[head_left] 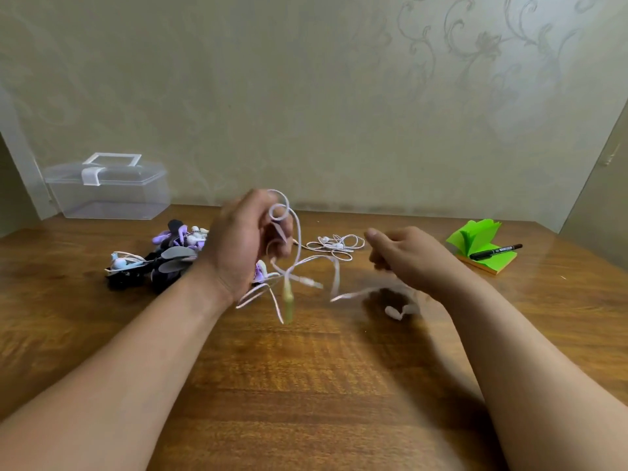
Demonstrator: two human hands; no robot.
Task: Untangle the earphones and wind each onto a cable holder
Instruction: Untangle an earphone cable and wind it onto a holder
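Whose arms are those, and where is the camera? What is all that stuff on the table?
There is no machine here, just a person's two bare arms. The camera sits on the person's head and looks down, so you see what they see. The left hand grips a tangled white earphone cable, lifted above the wooden table. The right hand is blurry near the cable's other end, so I cannot tell whether it holds it. On the table lie a pile of earphones, a second white earphone, a clear box, a green notepad and a black marker.
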